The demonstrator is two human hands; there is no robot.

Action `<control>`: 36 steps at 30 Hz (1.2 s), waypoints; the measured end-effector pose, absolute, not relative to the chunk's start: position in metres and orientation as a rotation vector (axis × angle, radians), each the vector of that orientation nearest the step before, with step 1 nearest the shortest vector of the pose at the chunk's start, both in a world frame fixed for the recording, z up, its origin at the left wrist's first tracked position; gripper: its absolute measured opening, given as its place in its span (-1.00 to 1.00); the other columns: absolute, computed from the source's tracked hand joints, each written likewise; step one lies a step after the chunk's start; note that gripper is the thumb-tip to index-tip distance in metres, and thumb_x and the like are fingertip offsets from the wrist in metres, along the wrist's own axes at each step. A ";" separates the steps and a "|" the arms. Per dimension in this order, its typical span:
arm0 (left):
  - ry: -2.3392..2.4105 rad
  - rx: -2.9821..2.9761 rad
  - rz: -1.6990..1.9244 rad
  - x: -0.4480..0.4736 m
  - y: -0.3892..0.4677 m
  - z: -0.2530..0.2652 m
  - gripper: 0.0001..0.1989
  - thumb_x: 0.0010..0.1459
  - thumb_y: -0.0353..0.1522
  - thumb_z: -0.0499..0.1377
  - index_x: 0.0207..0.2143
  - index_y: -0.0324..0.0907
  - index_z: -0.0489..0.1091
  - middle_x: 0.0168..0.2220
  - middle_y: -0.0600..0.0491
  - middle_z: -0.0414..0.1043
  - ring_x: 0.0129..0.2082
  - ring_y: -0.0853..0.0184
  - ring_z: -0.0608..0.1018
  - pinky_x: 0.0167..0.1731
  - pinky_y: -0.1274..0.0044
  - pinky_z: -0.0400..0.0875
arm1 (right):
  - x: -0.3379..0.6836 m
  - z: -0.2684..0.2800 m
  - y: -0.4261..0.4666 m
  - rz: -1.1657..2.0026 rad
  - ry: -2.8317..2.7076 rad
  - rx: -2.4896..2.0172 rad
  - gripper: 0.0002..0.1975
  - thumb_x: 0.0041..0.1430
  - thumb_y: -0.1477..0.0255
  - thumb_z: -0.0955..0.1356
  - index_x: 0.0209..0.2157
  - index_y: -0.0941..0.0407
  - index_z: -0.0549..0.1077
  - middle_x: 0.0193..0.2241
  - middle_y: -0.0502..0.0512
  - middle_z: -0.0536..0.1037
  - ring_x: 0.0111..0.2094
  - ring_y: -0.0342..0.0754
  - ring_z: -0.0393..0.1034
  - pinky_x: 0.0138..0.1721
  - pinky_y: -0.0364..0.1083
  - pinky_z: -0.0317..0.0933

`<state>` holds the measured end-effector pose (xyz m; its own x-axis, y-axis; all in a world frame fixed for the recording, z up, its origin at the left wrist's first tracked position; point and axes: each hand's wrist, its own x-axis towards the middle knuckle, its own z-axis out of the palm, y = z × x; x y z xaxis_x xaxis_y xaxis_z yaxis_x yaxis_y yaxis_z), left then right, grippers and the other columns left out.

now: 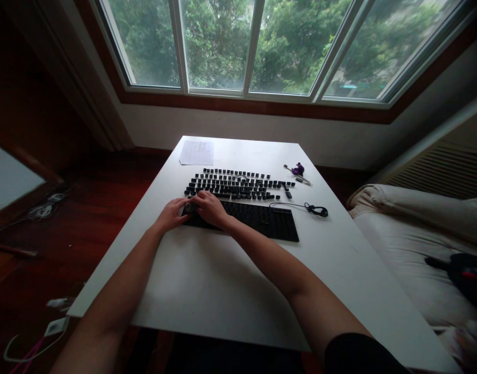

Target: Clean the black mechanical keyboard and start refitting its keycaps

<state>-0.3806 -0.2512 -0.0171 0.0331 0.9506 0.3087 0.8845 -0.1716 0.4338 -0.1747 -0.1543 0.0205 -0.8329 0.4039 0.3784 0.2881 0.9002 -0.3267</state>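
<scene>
A black keyboard [279, 223] lies flat on the white table, its key area dark and partly bare-looking. My left hand [172, 214] is at its left end, thumb along the front edge and fingers toward the back corner, gripping it. Over that same corner, my right hand [210, 208] has its fingers curled down close to the left fingertips. A small greyish thing [190, 206] shows between the hands, too dark to name. Just behind the keyboard stand loose black keycaps [226, 185] in several rows.
A coiled black cable [317, 210] lies right of the keyboard. Behind it are a purple item [298, 169] and thin tools [304, 181]. A printed sheet of paper [197, 152] rests at the back left of the table [207, 291]. A cushioned seat [398, 249] adjoins the right side.
</scene>
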 end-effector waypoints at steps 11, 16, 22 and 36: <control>1.942 2.190 0.771 -0.378 -0.255 -0.014 -0.44 0.17 -0.03 0.22 0.17 -0.02 0.36 0.19 -0.05 0.38 0.20 0.05 0.39 0.23 0.16 0.26 | -0.138 0.011 -0.150 0.118 -2.741 -0.402 -0.70 0.35 0.46 0.29 0.05 -0.08 0.48 -0.12 0.12 0.39 -0.14 0.02 0.22 -0.26 -0.12 0.14; 1.941 2.173 0.776 -0.376 -0.254 -0.014 -0.43 0.17 0.00 0.21 0.17 -0.01 0.36 0.19 -0.05 0.37 0.20 0.06 0.39 0.23 0.16 0.25 | -0.073 0.015 -0.132 0.131 -2.782 -0.439 -0.64 0.27 0.55 0.33 0.03 -0.07 0.52 -0.15 0.11 0.41 -0.17 -0.01 0.26 -0.24 -0.12 0.16; 1.940 2.154 0.794 -0.374 -0.251 -0.016 -0.44 0.17 0.01 0.21 0.15 0.01 0.37 0.19 -0.03 0.38 0.20 0.06 0.38 0.24 0.17 0.23 | 0.023 0.017 -0.121 0.191 -2.750 -0.645 -0.58 0.22 0.59 0.31 0.05 -0.04 0.53 -0.18 0.10 0.45 -0.19 -0.04 0.32 -0.16 -0.10 0.24; 1.922 2.145 0.808 -0.375 -0.249 -0.020 -0.45 0.19 0.00 0.20 0.17 0.01 0.37 0.21 -0.02 0.36 0.23 0.07 0.37 0.25 0.21 0.24 | 0.178 0.037 -0.094 0.270 -2.693 -1.121 -0.61 0.23 0.53 0.29 0.05 0.03 0.54 -0.14 0.19 0.52 -0.19 0.03 0.43 -0.11 -0.01 0.28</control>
<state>-0.3746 -0.2486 -0.0201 0.0339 0.9567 0.2892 0.8759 -0.1677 0.4524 0.1778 -0.0937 0.0366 -0.6883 0.7148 0.1237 0.6760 0.6938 -0.2482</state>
